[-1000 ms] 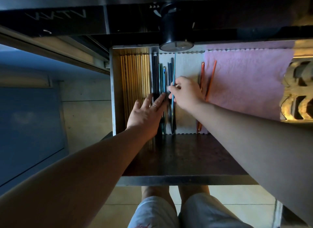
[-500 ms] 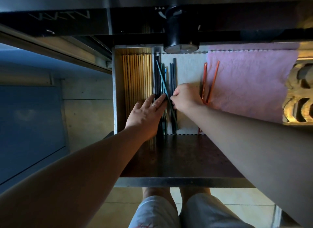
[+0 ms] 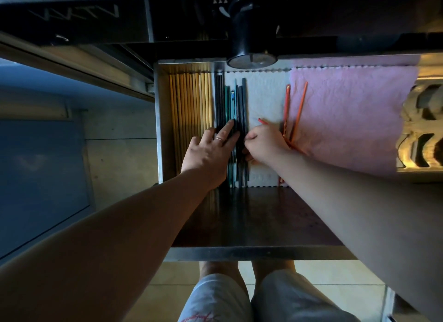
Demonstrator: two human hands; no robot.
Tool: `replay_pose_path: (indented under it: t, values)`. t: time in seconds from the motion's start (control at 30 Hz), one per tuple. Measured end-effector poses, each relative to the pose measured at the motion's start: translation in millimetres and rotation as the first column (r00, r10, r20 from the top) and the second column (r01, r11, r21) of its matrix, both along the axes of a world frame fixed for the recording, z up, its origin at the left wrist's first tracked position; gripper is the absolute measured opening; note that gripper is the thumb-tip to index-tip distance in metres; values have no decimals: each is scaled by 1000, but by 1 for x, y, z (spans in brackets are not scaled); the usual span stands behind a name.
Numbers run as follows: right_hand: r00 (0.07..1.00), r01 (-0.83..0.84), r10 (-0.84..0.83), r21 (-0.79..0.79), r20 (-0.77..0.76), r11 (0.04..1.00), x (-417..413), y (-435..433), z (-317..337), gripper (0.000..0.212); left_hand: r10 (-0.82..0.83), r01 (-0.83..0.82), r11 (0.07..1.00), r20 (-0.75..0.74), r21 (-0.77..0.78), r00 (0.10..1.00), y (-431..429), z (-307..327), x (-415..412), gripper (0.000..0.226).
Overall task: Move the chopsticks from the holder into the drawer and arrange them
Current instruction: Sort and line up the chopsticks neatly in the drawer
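The metal drawer point(image 3: 239, 253) is pulled open below me. Pale wooden chopsticks point(image 3: 189, 101) lie in a row along its left side. Beside them lie dark and teal chopsticks point(image 3: 241, 101), roughly parallel. My left hand point(image 3: 208, 154) rests flat on the dark ones with straight fingers. Just right of that row is my right hand point(image 3: 266, 144), curled round a thin red chopstick whose tip point(image 3: 261, 120) sticks out above the knuckles. Two more red chopsticks point(image 3: 287, 103) lie right of it. The black holder point(image 3: 249, 34) stands on the counter edge above the drawer.
A white mat point(image 3: 266, 94) lines the drawer's middle and a pink cloth point(image 3: 347, 111) covers its right part. The front part of the drawer floor point(image 3: 263, 216) is bare dark metal. A patterned object point(image 3: 424, 130) sits at the far right. My legs stand below the drawer front.
The slanted teal chopstick that my right hand held now lies straight among the dark ones. My right hand moved toward me and right and now holds a red chopstick. My left hand stayed put.
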State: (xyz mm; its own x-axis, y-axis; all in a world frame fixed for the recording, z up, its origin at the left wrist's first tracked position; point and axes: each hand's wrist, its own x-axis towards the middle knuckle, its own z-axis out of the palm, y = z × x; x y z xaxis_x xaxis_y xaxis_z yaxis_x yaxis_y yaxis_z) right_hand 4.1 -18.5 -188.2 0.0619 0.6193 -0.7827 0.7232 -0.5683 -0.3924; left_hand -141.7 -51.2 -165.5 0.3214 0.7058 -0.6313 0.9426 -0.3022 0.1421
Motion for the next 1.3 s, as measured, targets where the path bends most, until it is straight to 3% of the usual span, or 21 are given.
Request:
replay_pose_path:
  t: [0.2,0.47,0.63,1.3]
  values:
    - [997,62,-68,153,32,986,6,7,10,18,-45,45,999,18,-14,999,-4,1,-5,86]
    - [1000,12,-15,170,18,985,-7,23,11,42,-50,53,996,44,-74,998,-7,3,-10,87]
    - [1000,23,-26,154,16,988,-9,24,9,40,5,-2,995,28,-102,1000,-5,2,-10,90]
    - [998,57,-64,258,19,965,22,-3,13,34,-150,146,986,-47,-80,988,-17,-3,20,80]
